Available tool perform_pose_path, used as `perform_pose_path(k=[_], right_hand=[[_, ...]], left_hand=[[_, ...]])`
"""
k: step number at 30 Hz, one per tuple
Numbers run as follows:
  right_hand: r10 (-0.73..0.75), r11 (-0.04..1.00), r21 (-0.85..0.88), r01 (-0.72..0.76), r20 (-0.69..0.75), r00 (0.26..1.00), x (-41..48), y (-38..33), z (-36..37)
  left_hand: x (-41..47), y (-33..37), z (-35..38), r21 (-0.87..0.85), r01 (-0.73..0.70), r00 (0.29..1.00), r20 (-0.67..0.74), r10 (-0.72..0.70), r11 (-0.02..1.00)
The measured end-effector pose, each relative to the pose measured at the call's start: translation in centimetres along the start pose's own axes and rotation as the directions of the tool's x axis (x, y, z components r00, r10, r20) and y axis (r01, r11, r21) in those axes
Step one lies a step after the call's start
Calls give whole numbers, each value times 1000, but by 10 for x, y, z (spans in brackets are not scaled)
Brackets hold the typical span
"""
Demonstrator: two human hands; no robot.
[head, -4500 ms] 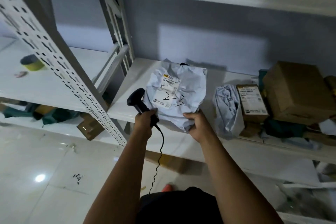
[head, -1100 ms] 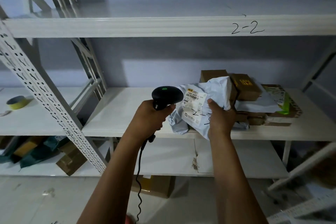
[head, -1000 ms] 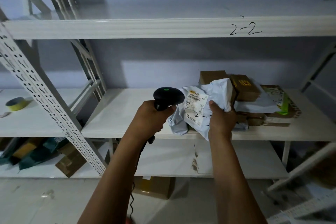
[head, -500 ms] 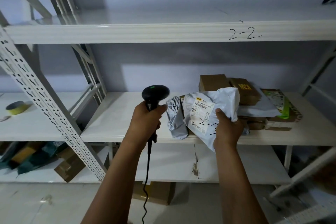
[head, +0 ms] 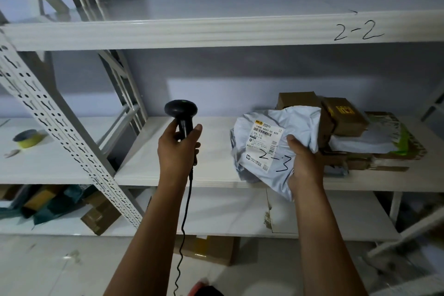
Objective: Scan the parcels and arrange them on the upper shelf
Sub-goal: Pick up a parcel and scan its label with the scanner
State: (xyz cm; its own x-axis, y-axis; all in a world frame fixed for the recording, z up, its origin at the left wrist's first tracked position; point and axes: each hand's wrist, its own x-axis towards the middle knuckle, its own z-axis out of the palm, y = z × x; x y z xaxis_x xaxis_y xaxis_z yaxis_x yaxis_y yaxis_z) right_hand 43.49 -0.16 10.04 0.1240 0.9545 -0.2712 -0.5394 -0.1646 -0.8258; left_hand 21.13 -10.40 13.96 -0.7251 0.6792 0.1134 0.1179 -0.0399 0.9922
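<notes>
In the head view, we saw the left hand point(head: 177, 149) curled around the upright black scanner point(head: 181, 109). The right hand point(head: 304, 161) gripped the grey parcel point(head: 271, 137) marked 2-3, in front of the middle shelf's point(head: 168, 179) front edge, below the upper shelf point(head: 192, 33) marked 2-2.

The upper shelf point(head: 216, 9) is lying open along its length, while stacked parcels point(head: 348, 125) are crowding the middle shelf's point(head: 156, 166) right end.

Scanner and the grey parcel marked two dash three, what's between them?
Nothing. In the head view the gap between the scanner in the left hand and the parcel in the right hand shows only bare middle shelf behind.
</notes>
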Motion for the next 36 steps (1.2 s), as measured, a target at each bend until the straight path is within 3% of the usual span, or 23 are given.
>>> perform_pose_path(k=[5,9,11,13,17,22,25,28,33,36], right_hand=[[55,997,47,-57,50,997,10,14,36],[172,985,8,-174,107,979,22,38,74],[166,986,-46,-163,53,985,32,53,89],[138,979,-149,-141,-29,990,36,64,108],[177,955,-217,-200,-120,977,41,91,138],[229,952,-186,-243,-90,969,50,124,167],[147,952,-254,-173,-119,982,56,141,173],[176,953,-224,-205,-142,974,51,147,184],[206,926,-281,-252,-181,962,57,155,187],[265,921,-249,-300,-164,950,67,152,195]], left_hand=[[46,-47,-8,103,64,997,-39,-60,993],[96,-88,-14,120,327,945,-38,-324,937],[120,-106,-17,145,442,896,-25,-443,885],[144,-121,-22,211,468,879,-8,-477,858],[176,-150,-32,368,431,878,41,-477,824],[201,-185,-45,379,445,880,-16,-475,811],[219,-202,-42,403,456,878,-57,-476,793],[241,-210,-36,429,448,880,-57,-472,784],[259,-212,-33,640,209,918,133,-374,739],[263,-178,-27,492,46,943,266,-200,870]])
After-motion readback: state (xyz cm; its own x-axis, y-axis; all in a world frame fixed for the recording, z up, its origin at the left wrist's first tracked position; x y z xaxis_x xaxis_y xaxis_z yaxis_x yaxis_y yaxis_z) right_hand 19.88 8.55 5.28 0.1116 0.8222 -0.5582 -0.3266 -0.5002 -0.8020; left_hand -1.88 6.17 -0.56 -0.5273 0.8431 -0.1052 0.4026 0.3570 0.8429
